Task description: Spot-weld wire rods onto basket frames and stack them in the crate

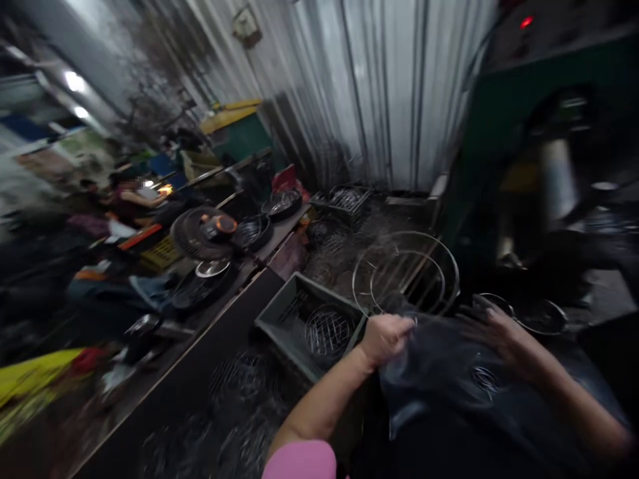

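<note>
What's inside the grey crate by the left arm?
Inside the grey crate, a round wire grid shows. The left forearm covers part of the near edge, hiding anything there; beneath the grid is unclear.

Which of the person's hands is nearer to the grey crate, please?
Left: the left hand is just right of the grey crate; the right hand is farther to the right.

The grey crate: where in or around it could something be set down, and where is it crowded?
Inside the crate, the floor looks bare between its left wall and the round wire piece. Crowded: the bench around the fan, and the wire heap outside.
</note>
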The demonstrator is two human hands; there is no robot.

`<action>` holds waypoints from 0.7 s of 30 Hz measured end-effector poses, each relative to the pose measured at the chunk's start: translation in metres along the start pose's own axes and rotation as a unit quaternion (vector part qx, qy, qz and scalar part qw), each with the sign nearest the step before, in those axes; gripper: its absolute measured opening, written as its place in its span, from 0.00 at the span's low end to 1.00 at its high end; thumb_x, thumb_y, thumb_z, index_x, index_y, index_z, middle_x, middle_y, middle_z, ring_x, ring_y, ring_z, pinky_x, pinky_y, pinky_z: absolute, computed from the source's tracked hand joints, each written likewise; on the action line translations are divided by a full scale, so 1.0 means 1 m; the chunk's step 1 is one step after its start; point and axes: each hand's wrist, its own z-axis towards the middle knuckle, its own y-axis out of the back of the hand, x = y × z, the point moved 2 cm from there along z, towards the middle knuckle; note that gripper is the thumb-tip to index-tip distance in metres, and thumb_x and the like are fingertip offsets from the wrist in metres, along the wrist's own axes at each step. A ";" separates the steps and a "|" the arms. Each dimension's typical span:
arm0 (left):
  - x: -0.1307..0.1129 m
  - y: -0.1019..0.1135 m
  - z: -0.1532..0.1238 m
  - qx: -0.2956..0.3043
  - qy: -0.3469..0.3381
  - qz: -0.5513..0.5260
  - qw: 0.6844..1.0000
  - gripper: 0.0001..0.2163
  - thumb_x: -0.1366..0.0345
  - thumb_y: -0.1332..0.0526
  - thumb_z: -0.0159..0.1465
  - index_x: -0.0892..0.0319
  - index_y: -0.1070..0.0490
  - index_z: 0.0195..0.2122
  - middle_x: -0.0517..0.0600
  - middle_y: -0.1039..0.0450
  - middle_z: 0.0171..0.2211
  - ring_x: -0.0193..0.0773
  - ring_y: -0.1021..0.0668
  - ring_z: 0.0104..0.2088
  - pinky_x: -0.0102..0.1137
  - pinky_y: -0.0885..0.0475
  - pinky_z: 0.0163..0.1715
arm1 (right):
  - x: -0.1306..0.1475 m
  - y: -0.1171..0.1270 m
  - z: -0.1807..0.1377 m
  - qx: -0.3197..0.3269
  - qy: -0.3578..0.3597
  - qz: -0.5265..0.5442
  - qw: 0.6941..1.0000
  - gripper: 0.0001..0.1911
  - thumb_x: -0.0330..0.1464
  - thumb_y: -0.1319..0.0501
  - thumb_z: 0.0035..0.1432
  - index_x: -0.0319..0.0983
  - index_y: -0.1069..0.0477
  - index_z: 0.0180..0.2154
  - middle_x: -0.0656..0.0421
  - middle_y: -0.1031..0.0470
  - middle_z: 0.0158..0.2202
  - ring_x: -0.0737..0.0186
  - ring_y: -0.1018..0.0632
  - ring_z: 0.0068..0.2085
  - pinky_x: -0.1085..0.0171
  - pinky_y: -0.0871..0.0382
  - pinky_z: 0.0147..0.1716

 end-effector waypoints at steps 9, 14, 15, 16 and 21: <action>-0.084 -0.058 0.006 0.117 -0.214 0.018 0.970 0.15 0.67 0.47 0.59 0.58 0.29 0.46 0.52 0.30 0.23 0.37 0.27 0.24 0.30 0.33 0.26 | -0.019 0.051 -0.044 -0.120 0.017 0.135 0.983 0.29 0.27 0.35 0.45 0.45 0.40 0.50 0.55 0.26 0.43 0.50 0.26 0.49 0.48 0.28 0.45; -0.081 -0.027 0.035 0.035 -0.123 -0.162 0.978 0.29 0.52 0.38 0.52 0.55 0.37 0.55 0.58 0.33 0.50 0.48 0.30 0.49 0.41 0.35 0.49 | -0.015 0.093 -0.061 -0.122 0.008 0.159 0.980 0.22 0.29 0.40 0.50 0.44 0.39 0.48 0.53 0.25 0.45 0.48 0.26 0.49 0.46 0.28 0.44; -0.071 -0.025 0.044 -0.020 -0.041 -0.221 0.974 0.28 0.52 0.38 0.53 0.55 0.37 0.55 0.57 0.35 0.52 0.48 0.32 0.52 0.41 0.37 0.51 | -0.015 0.101 -0.063 -0.126 0.002 0.163 0.979 0.21 0.30 0.41 0.51 0.44 0.38 0.48 0.52 0.25 0.44 0.48 0.26 0.49 0.47 0.27 0.43; -0.059 -0.027 0.053 -0.073 0.054 -0.283 0.955 0.26 0.53 0.40 0.56 0.55 0.38 0.55 0.57 0.36 0.53 0.47 0.33 0.53 0.41 0.38 0.52 | -0.015 0.109 -0.065 -0.132 -0.004 0.168 0.977 0.20 0.30 0.42 0.52 0.44 0.38 0.48 0.52 0.25 0.44 0.49 0.26 0.49 0.49 0.26 0.42; -0.038 -0.088 0.083 -0.016 0.308 -0.536 0.786 0.21 0.57 0.42 0.59 0.58 0.36 0.52 0.58 0.36 0.53 0.45 0.33 0.54 0.36 0.35 0.49 | -0.014 0.137 -0.072 -0.152 -0.011 0.205 0.967 0.18 0.31 0.43 0.52 0.44 0.38 0.47 0.51 0.26 0.47 0.50 0.25 0.48 0.58 0.23 0.33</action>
